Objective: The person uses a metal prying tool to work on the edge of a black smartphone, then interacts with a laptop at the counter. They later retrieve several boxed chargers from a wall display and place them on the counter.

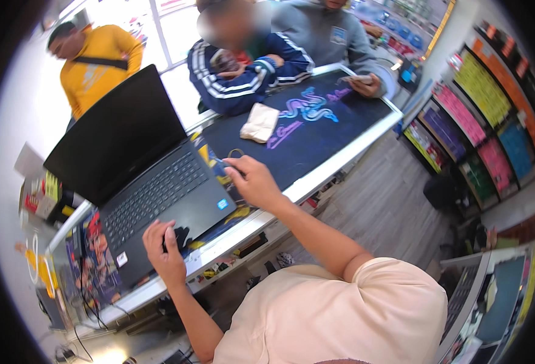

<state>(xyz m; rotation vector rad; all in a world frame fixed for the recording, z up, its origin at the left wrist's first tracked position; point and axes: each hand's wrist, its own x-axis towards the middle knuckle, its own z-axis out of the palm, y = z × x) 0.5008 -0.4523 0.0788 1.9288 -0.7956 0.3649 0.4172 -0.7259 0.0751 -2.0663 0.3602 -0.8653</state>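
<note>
Black laptop (152,182): left hand (164,249) pinches its front edge, right hand (252,179) grips its right corner.

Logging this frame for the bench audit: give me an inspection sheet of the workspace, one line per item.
Surface: glass-topped counter with a white rim, partly covered by a dark mat with a purple and blue design.
Job's things: open black laptop, screen dark, at the counter's near edge.
Clutter: folded beige cloth and a small ring on the mat; colourful stickers under the laptop.
Hands: left hand at the laptop's front corner, over a dark patch; right hand beside the laptop's right edge, fingers bent; whether it holds anything cannot be told.
Cables: dark cables hang off the counter's left end.
Surroundings: three people across the counter; shelves of coloured packages on the right.
</note>
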